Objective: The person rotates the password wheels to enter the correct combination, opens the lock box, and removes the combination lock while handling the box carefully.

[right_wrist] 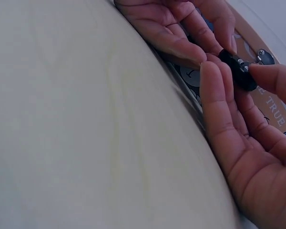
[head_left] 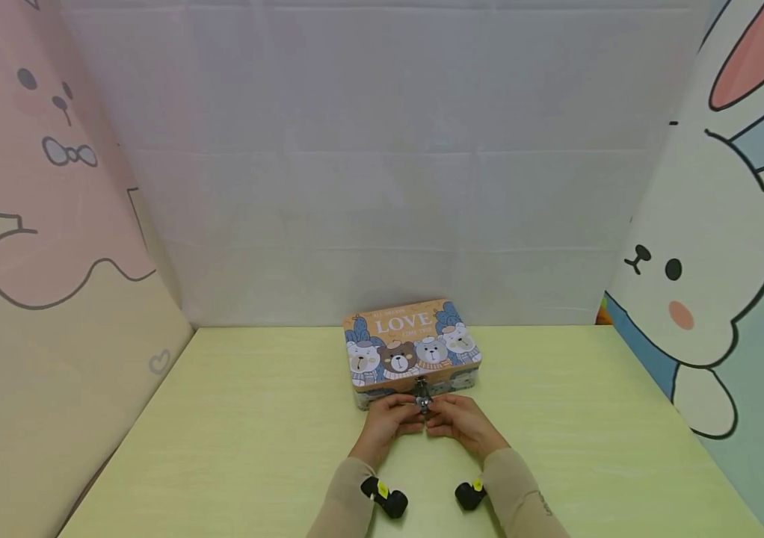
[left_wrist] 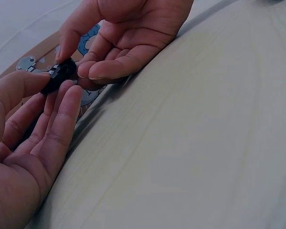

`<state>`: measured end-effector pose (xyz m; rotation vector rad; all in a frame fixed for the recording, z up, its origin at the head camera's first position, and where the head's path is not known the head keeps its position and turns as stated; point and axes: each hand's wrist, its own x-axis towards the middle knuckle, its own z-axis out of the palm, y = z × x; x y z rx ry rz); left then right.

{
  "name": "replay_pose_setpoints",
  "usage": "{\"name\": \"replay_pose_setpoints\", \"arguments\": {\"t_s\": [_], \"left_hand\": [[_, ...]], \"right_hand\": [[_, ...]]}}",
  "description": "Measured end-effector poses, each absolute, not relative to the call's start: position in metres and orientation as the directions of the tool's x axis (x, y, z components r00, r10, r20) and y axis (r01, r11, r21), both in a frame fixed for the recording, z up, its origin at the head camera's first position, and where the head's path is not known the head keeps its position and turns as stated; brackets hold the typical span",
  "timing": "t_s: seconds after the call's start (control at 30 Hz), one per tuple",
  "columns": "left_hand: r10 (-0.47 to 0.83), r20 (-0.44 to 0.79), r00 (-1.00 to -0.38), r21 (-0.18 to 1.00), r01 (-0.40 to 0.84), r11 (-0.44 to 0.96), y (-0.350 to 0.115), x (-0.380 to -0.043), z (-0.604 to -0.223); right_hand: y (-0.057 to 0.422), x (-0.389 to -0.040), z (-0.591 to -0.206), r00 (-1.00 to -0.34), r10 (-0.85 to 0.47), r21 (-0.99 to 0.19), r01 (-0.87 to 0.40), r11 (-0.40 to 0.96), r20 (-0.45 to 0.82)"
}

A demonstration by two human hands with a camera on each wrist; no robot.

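Note:
A tin box (head_left: 416, 351) with bears and the word LOVE on its lid stands near the back of the table, slightly turned. At the metal latch (head_left: 421, 384) on its front is a small black combination padlock (left_wrist: 60, 76) with silvery dials. My left hand (head_left: 385, 424) pinches one end of the padlock between thumb and fingers. From the other side my right hand (head_left: 464, 423) pinches the opposite end, its thumb at the dials in the right wrist view. Both hands' fingertips nearly meet below the padlock. The fingers partly hide the box front.
The pale yellow-green table (head_left: 254, 433) extends to both sides. Behind the box hangs a white cloth backdrop (head_left: 382, 164). Cartoon-printed panels (head_left: 698, 299) flank the table. Black wrist cameras (head_left: 392, 502) sit at both sleeves.

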<state>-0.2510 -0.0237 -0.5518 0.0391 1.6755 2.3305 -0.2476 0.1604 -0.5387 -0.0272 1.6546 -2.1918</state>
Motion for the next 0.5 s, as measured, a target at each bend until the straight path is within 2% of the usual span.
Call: {"name": "replay_pose_setpoints", "arguments": {"t_s": [0.5], "left_hand": [[0.227,-0.126,-0.966,0.936,-0.191,-0.295,-0.0229,-0.2518,-0.5525]], "right_hand": [[0.1603,-0.2473,-0.5369,-0.918,-0.334,-0.926,0.299,-0.230,-0.213]]}}
